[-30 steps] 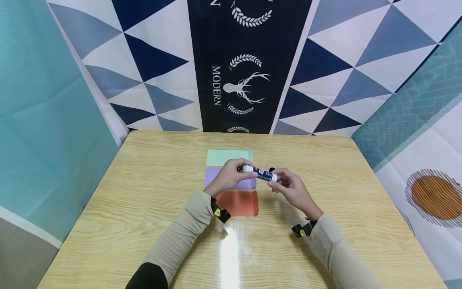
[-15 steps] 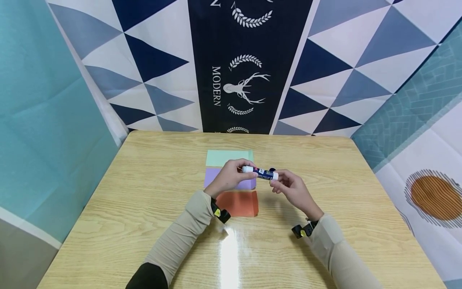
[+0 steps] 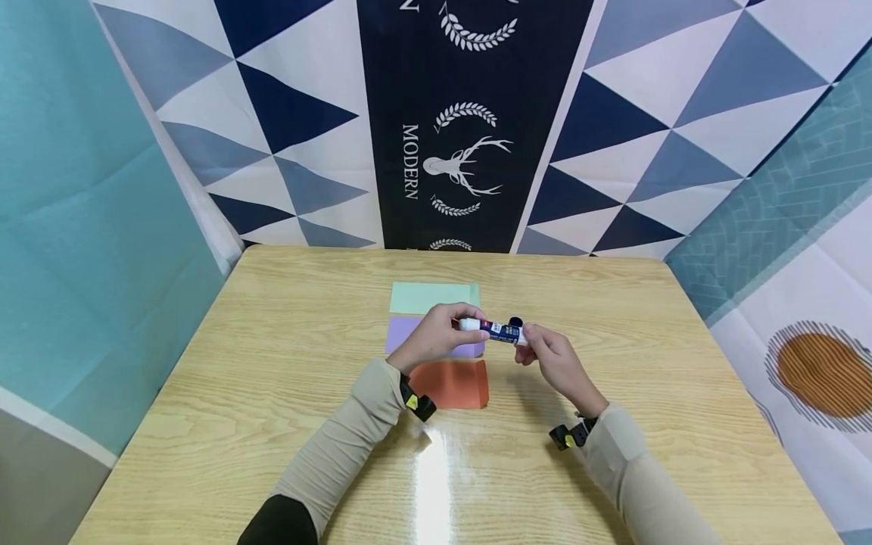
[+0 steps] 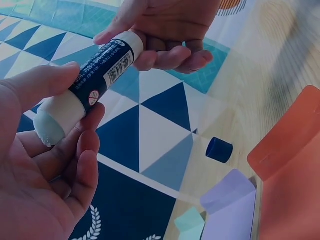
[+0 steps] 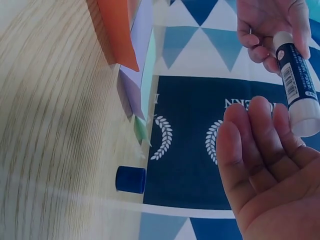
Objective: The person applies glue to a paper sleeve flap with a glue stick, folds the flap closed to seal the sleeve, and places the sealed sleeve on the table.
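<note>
A dark blue and white glue stick [image 3: 500, 331] is held over the table, tilted, between both hands. My left hand [image 3: 436, 333] pinches its uncapped end between thumb and fingers; pale glue shows past the white collar in the left wrist view. At the other end my right hand [image 3: 555, 365] holds the white base [image 4: 131, 43] with thumb and index finger, its other fingers loosely bent. The dark blue cap [image 5: 131, 179] lies off on the wooden table. Below the left hand lie a purple envelope [image 3: 400, 333], partly hidden, and an orange envelope [image 3: 450, 384].
A mint green envelope [image 3: 429, 297] lies behind the purple one, each with its flap toward the right. The wooden table [image 3: 286, 341] ends at a patterned cloth [image 3: 306, 121] at the back. A wrist camera [image 3: 417, 400] sits on the left wrist.
The glue stick has shifted slightly and lies more level. My right hand's thumb has moved up over the base, its grip turning round the end. The left hand has hardly moved.
</note>
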`<state>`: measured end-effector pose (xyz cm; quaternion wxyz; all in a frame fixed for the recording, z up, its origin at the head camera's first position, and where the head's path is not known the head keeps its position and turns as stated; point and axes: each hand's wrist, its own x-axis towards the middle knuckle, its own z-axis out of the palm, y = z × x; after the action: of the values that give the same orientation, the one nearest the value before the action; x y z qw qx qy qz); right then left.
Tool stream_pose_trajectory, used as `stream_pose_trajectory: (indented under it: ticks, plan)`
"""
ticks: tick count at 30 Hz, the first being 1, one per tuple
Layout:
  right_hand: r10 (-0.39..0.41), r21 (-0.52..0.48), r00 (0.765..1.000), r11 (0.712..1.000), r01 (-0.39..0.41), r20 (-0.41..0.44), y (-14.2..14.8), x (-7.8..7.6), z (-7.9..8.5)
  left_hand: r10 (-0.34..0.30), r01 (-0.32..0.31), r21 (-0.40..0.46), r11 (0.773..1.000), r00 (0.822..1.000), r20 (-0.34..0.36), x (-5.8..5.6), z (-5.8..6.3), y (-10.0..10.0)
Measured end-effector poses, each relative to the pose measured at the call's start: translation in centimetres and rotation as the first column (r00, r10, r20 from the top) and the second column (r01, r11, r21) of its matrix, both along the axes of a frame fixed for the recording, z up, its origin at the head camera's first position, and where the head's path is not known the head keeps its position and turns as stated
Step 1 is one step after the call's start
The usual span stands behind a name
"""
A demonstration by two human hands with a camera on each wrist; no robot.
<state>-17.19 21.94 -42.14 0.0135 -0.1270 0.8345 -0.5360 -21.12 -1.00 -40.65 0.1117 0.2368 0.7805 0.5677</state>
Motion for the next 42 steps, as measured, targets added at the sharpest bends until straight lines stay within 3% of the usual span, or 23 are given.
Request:
stream_pose_trajectory:
  ticks: [9,20,29,42]
  plan:
    - [0.017,-0.016,0.999,1.0,-0.018,-0.03,0.1,-0.1,-0.1,0.036,-0.036,-0.017,0.999,0.999,0.014,0.0,0.1,0.2]
    - [-0.003,-0.015,0.998,1.0,0.002,-0.066,0.4,-0.3,-0.4,0.02,-0.021,-0.029,0.999,0.999,-0.031,-0.1,-0.4,0.3]
    - [-0.011,0.009,0.995,1.0,0.012,-0.098,0.6,-0.4,0.3,0.011,-0.012,-0.03,0.999,0.999,-0.04,-0.1,-0.6,0.3]
    - [0.026,-0.122,0.998,0.992,-0.034,-0.065,0.1,-0.5,0.9,-0.009,0.007,-0.037,0.999,0.999,-0.032,-0.1,-1.0,0.3]
